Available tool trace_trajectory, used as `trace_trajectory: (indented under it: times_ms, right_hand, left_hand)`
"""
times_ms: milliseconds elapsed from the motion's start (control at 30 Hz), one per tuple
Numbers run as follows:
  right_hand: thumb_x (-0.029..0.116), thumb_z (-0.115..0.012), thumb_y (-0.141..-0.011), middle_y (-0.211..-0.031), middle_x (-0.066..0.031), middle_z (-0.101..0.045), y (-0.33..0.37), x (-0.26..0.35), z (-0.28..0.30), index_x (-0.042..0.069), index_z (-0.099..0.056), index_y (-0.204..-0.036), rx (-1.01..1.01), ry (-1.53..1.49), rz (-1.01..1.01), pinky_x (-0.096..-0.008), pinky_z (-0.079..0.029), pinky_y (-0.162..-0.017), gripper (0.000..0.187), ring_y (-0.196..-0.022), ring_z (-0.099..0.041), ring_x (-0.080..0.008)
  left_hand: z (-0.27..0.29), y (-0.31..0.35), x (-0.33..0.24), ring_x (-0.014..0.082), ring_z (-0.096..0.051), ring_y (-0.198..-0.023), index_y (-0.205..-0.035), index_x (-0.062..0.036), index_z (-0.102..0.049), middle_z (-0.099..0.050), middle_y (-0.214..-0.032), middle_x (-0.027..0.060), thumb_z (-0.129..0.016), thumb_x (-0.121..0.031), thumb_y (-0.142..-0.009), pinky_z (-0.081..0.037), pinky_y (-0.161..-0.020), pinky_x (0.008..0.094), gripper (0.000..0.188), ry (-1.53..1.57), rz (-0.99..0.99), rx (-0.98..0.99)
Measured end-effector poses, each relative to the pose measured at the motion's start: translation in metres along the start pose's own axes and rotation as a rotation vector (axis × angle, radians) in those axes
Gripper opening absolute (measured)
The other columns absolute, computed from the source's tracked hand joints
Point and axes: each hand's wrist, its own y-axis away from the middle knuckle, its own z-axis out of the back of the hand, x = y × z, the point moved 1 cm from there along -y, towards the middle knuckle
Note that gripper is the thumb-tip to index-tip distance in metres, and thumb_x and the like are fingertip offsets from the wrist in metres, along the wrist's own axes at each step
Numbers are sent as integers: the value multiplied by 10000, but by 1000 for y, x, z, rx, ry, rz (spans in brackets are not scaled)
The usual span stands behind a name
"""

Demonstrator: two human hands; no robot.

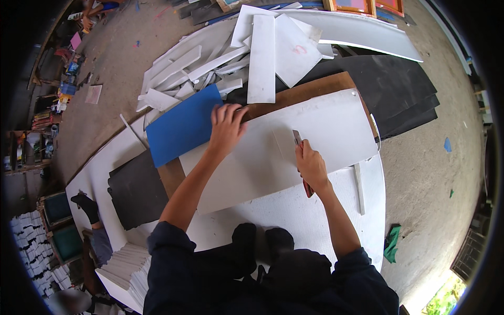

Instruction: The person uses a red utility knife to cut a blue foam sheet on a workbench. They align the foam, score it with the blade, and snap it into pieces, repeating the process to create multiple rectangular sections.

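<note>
gripping the knife [298, 139] in my right hand [312, 165] over the white sheet [333, 123], i should place my open left hand [226, 128] clear.

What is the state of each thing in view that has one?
Cutter: blade extended
Right hand: closed around cutter
Blue sheet: lying flat
Left hand: open, at blue sheet's edge
White sheet: lying flat
White scraps: loosely heaped
Black sheets: stacked
Brown board: partly covered

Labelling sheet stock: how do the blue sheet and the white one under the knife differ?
Colour: blue sheet is plain blue; white sheet is smudged white.
Size: blue sheet looks smaller than white sheet.
Place: blue sheet lies further left than white sheet.
Shared: both lie over a brown board.
</note>
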Motion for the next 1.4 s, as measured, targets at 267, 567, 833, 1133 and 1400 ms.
trace_trajectory:
  times_ms: [267,567,833,1133,1400]
  right_hand:
    - [238,-381,-934,-551,-168,-530,1,3,12,21,-397,-927,-16,-295,-43,-392,-468,-458,218,-501,-580,-328]
    - [214,-468,-909,-643,-174,-544,25,17,71,2,-410,-958,-378,-382,133,-366,-451,-545,225,-584,-598,-288]
    - [-37,-412,-816,-844,-97,-511,75,31,157,15,-427,-1130,-694,-206,426,-293,-495,-604,319,-637,-562,-167]
    - [59,-403,-905,-879,-143,-558,172,108,154,35,-389,-1166,-510,-485,581,-301,-476,-585,262,-695,-590,-201]
    - [125,-378,-929,-931,-56,-450,108,95,110,85,-394,-1122,-690,-374,728,-281,-460,-633,198,-749,-489,-122]
  left_hand:
    - [-4,-24,-26,269,-510,-976,-1011,-60,-522,-577,-995,106,-557,-395,-838,-337,-852,408,379,247,170,313]
    - [67,-48,-54,361,-583,-868,-1056,-54,-468,-623,-897,178,-510,-386,-868,-382,-835,432,383,478,142,355]
    - [212,-77,-120,397,-551,-902,-1074,-51,-431,-590,-973,206,-503,-280,-887,-437,-729,445,304,401,-21,-40]
    - [286,14,-135,382,-585,-808,-1044,-65,-466,-615,-836,201,-505,-315,-876,-451,-680,464,304,96,-53,-8]
    - [268,56,-129,369,-592,-752,-1026,-75,-457,-618,-797,184,-496,-343,-874,-462,-639,442,312,78,-207,5]
